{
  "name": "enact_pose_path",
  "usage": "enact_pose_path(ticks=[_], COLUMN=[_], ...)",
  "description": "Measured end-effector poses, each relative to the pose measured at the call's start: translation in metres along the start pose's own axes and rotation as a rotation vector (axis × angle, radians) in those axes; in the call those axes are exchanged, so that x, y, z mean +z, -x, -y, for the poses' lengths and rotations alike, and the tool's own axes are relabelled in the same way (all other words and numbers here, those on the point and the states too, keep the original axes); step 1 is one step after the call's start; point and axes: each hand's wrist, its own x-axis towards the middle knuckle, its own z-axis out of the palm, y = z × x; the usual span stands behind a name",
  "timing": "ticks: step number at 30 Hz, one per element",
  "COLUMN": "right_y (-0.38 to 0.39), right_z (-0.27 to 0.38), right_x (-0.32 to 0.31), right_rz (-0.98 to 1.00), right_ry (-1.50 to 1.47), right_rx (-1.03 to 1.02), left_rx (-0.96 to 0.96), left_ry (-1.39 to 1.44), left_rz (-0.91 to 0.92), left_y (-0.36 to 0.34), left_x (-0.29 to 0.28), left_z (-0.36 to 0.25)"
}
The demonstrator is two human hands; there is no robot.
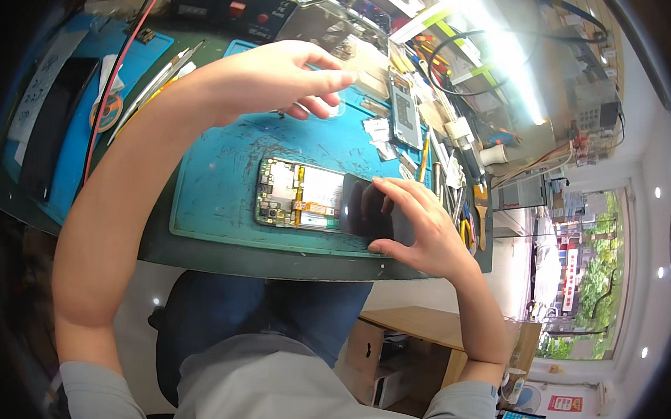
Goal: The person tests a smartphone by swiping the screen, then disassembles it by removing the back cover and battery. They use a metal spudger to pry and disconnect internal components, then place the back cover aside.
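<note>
On the blue work mat (216, 197) lies an opened phone (280, 196) with its circuit board, cameras and an orange-yellow flex cable (319, 208) exposed. A dark glossy phone screen (364, 211) overlaps the phone's right end. My right hand (420, 232) grips that screen by its edges, thumb on the near side and fingers on the far side. My left hand (296, 80) hovers above the far part of the mat, its fingers apart and loosely bent, with nothing visible in them. Beyond it, to the right, rests a grey phone housing (406, 111).
Pens and tweezers (157, 82), a solder spool (106, 113) and a black panel (58, 126) lie at the left. Many hand tools, including a wooden-handled brush (481, 208), crowd the right edge. Boxed equipment (247, 11) stands at the back, and a bright lamp (499, 56) hangs above.
</note>
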Motion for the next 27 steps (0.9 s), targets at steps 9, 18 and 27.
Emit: enact_pose_path(ticks=[9,18,27], right_y=[0.018,-0.002,-0.083], right_z=[-0.029,-0.101,-0.193], right_x=[0.005,0.004,0.009], right_rz=[-0.443,-0.81,-0.871], right_ry=[-1.144,-1.37,-0.634], right_rx=[0.277,0.694,0.615], left_rx=[-0.011,-0.01,0.039], left_ry=[0.017,-0.081,-0.423], left_rz=[-0.016,0.011,-0.073], left_y=[0.003,0.002,0.008], left_x=[-0.006,0.005,0.016], left_z=[-0.004,-0.004,-0.015])
